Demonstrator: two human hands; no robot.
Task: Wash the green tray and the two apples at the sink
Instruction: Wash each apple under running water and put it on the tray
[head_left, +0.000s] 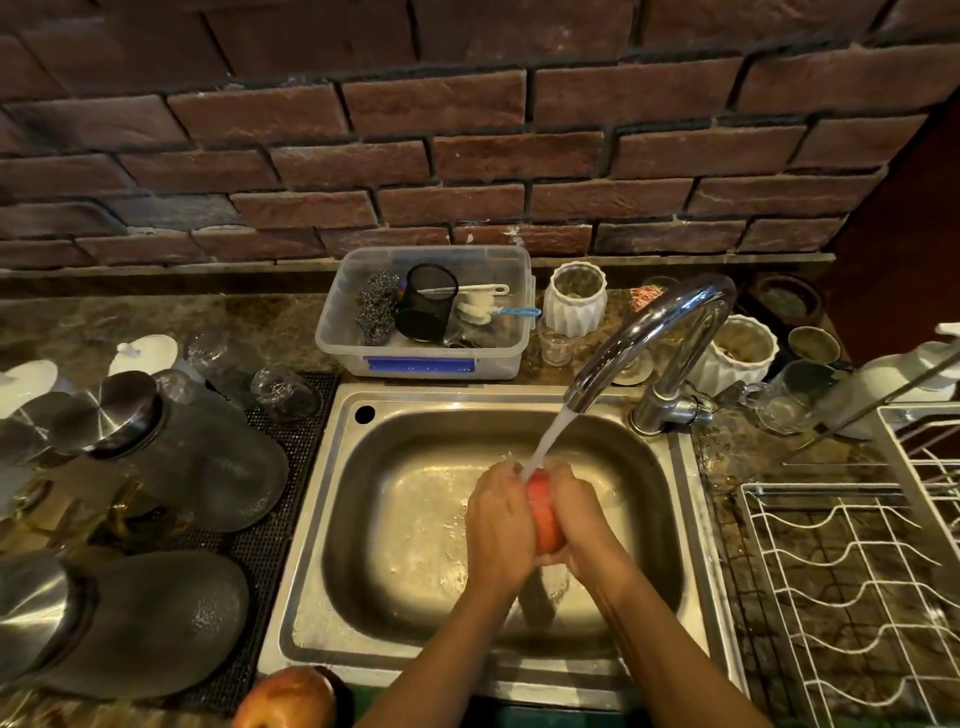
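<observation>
Both hands' grip encloses apple (543, 512)

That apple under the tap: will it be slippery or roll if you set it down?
Likely slippery: the apple is wet under the running stream, clasped between left hand and right hand. Round, so it would probably roll in the sink.
</observation>
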